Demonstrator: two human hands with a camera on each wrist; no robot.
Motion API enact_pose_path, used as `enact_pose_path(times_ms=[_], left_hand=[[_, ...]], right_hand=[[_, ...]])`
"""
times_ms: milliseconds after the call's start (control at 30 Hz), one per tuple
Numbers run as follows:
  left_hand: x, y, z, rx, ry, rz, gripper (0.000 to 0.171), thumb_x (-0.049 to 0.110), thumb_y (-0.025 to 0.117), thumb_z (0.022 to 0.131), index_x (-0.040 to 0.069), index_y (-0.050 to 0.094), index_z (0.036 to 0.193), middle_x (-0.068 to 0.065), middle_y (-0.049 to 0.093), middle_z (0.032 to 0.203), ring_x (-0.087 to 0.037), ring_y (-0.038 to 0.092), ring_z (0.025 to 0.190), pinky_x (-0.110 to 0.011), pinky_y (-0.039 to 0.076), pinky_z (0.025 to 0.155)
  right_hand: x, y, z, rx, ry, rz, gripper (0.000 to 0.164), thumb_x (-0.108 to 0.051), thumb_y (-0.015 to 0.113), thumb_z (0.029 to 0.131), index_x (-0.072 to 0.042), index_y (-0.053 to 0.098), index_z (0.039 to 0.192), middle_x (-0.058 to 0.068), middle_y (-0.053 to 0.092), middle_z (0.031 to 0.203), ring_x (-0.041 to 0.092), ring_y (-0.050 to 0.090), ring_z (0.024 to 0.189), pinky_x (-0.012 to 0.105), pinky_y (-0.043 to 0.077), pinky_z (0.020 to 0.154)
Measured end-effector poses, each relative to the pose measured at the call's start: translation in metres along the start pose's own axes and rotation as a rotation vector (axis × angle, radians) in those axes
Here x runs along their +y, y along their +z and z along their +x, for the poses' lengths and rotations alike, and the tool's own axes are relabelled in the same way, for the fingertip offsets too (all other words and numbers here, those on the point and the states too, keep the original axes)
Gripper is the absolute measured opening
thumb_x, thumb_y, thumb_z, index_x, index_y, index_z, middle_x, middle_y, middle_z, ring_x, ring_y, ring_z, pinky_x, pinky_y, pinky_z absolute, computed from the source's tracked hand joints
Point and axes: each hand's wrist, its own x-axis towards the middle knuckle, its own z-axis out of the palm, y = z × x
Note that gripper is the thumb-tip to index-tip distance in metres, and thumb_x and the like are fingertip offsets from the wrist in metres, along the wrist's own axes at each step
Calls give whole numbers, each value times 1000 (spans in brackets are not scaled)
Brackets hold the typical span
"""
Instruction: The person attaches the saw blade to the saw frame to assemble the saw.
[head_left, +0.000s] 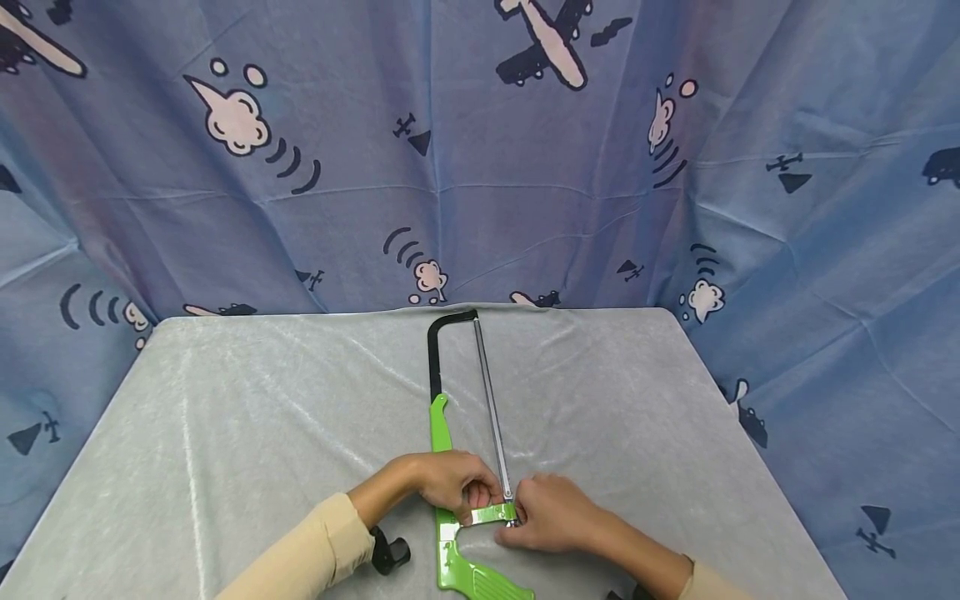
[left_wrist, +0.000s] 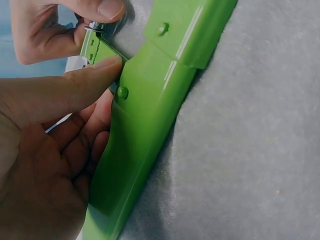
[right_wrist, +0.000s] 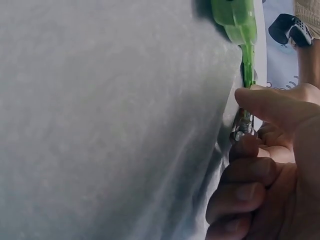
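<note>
A hacksaw (head_left: pixel 440 429) with a green frame and handle and a black front bow lies on the table, handle toward me. Its silver blade bar (head_left: pixel 491 400) runs along the right side. My left hand (head_left: pixel 457 485) grips the short green arm (head_left: pixel 491 513) near the bar's close end, and its thumb (left_wrist: pixel 95 80) lies on that arm in the left wrist view. At the arm's outer end, my right hand (head_left: pixel 555 512) pinches a small metal wing nut (right_wrist: pixel 244 134) on a spring-like threaded screw. Fingers partly hide the nut in the head view.
Pale grey velvety cloth covers the table (head_left: pixel 262 417). Behind it and at both sides hangs a blue curtain (head_left: pixel 360 150) printed with planes and clouds. A black wrist device (head_left: pixel 390 552) sits by the left sleeve (head_left: pixel 315 542).
</note>
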Motion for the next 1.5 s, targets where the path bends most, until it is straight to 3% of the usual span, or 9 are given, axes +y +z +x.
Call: enact_pose_path(times_ms=[167,367,667,933,1167,1500], left_hand=[[0,0,0,0,-3,5,39,-12,81,71,6,69,103,7,60,79,-2,56,74,-16,49,71],[0,0,0,1,-12,-1,39,-12,81,71,6,69,104,4,61,79,-2,56,74,-16,49,71],[0,0,0,2,-9,-6,38,-12,81,73,6,69,104,3,61,80,-2,56,74,-16,48,71],[1,-1,-1,4,-17,2,38,-12,81,73,6,69,104,6,60,80,-1,55,75,-16,48,72],[1,-1,0,7,-27,-1,37,-12,81,72,6,69,103,5,60,79,-2,56,75,-16,48,72],[0,0,0,2,-16,0,37,-12,80,72,6,69,102,7,59,78,-1,56,75,-16,48,72]], right_hand=[[2,0,-1,-35,13,68,48,-40,76,77,-23,42,49,-21,30,43,-4,27,40,19,25,39],[9,-1,-1,-134,11,238,47,-30,71,81,-26,38,48,-21,27,42,-6,19,40,15,17,39],[20,-8,0,-250,-15,374,36,-32,71,86,-19,55,56,-20,44,50,-5,37,44,16,29,43],[28,-11,1,-365,-76,504,33,-18,66,93,-12,54,63,-17,43,51,-6,30,44,16,22,43],[30,-10,2,-353,-108,544,26,-8,69,89,1,61,66,-15,50,54,-8,36,46,14,25,44],[29,-9,1,-335,-95,519,26,-8,71,88,-1,62,64,-16,49,53,-7,37,46,14,26,45]])
